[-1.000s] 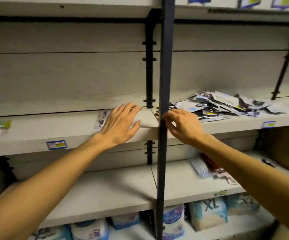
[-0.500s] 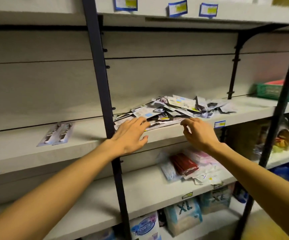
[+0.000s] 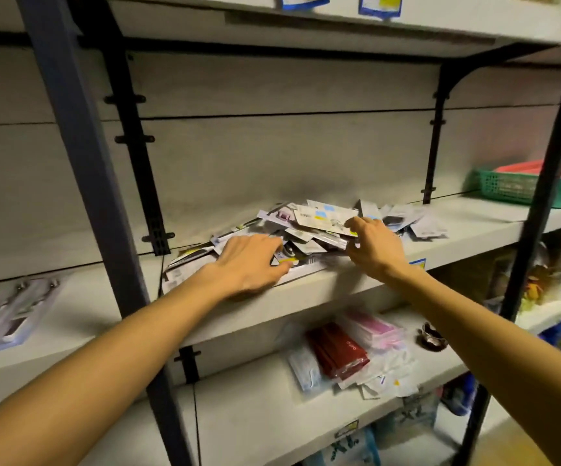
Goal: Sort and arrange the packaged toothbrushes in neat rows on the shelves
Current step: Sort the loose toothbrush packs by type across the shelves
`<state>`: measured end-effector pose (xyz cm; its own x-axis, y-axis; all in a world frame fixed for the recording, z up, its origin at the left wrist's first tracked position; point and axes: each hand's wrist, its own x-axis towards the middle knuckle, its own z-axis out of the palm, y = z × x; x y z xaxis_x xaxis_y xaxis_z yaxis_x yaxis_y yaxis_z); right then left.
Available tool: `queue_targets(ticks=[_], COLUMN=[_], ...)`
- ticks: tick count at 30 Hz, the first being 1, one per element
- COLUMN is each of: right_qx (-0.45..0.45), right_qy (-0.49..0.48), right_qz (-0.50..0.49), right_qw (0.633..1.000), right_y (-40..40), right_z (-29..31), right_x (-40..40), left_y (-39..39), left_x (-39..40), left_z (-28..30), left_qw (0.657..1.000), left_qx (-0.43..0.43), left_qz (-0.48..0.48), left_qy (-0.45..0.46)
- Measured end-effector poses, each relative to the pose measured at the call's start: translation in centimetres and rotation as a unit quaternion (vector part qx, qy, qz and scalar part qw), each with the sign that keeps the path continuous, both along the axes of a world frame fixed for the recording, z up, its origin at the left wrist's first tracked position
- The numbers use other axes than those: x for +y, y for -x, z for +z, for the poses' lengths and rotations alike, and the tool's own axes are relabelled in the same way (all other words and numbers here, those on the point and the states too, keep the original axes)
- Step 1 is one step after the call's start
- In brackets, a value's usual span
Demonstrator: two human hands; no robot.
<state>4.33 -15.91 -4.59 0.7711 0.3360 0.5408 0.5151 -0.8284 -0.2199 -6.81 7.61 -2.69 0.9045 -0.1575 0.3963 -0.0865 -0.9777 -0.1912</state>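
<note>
A loose pile of packaged toothbrushes lies on the middle shelf, right of the dark upright post. My left hand rests palm down on the pile's front left edge, fingers straight and pointing into the packs. On the right side of the pile, my right hand has its fingers curled, with index finger above and thumb below the edge of a white toothbrush pack. A pair of toothbrush packs lies flat by itself on the shelf section to the left.
A dark upright post stands in front of the shelf between the lone packs and the pile; another post is at the right. A green basket sits far right. Red and pink packets lie on the lower shelf.
The view swung right from the left shelf section to the pile. Both hands moved from the shelf's front edge onto the pile, and my right hand's fingers closed round a pack's edge.
</note>
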Motion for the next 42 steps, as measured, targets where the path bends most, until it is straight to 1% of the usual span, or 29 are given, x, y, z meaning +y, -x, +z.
queue_targets(ticks=[4,8,10,13,16,18,20,21,25,28,31,32,34,37,40,42], right_qx=[0.066,0.105,0.108,0.098,0.065,0.021,-0.029,-0.047,-0.067,-0.105,-0.129,-0.115,-0.051,0.052,0.097,0.114], right_qy=[0.034,0.04,0.02,0.005,0.015,0.025,0.031,0.025,-0.02,-0.055,-0.086,-0.103,-0.152,-0.247,-0.294,-0.314], right_qz=[-0.011,0.012,0.038,0.065,0.079,0.078,0.067,0.065,0.081,0.107,0.129,0.133,0.148,0.179,0.218,0.243], right_qw=[0.997,0.994,0.993,0.993,0.995,0.996,0.997,0.996,0.994,0.987,0.979,0.979,0.976,0.951,0.926,0.911], right_y=[-4.3,-6.9,-8.0,-8.8,-9.2,-9.4,-9.5,-9.6,-9.7,-9.1,-8.3,-8.1,-7.8,-7.3,-6.7,-6.0], right_z=[0.9,0.2,0.1,0.5,0.9,0.8,0.9,1.0,2.0,2.5,2.9,3.1,3.4,4.0,4.2,4.0], right_x=[0.7,1.8,2.2,2.0,1.4,1.2,1.1,1.1,0.8,0.5,0.1,0.1,0.2,0.8,1.3,1.9], left_y=[-2.8,-3.6,-3.8,-3.7,-3.6,-3.6,-3.6,-3.6,-3.6,-3.3,-2.4,-1.9,-1.0,0.4,2.4,3.6], left_x=[0.3,0.7,1.0,1.0,0.9,1.0,1.1,1.2,1.7,1.0,0.3,0.2,0.3,0.9,1.8,2.5], left_z=[0.0,-0.3,-0.2,0.3,0.7,1.1,1.4,1.6,2.7,4.0,4.8,4.9,5.0,5.1,5.7,5.8], left_qw=[0.998,0.997,0.994,0.985,0.969,0.95,0.932,0.93,0.932,0.919,0.913,0.91,0.899,0.888,0.873,0.872], left_qx=[0.048,0.073,0.107,0.157,0.202,0.23,0.233,0.229,0.248,0.292,0.304,0.307,0.316,0.321,0.339,0.332], left_qz=[0.034,0.027,0.022,0.044,0.068,0.07,0.073,0.077,0.112,0.157,0.167,0.164,0.163,0.176,0.199,0.214], left_qy=[0.008,0.005,0.024,0.061,0.122,0.2,0.266,0.278,0.238,0.213,0.213,0.226,0.255,0.279,0.288,0.29])
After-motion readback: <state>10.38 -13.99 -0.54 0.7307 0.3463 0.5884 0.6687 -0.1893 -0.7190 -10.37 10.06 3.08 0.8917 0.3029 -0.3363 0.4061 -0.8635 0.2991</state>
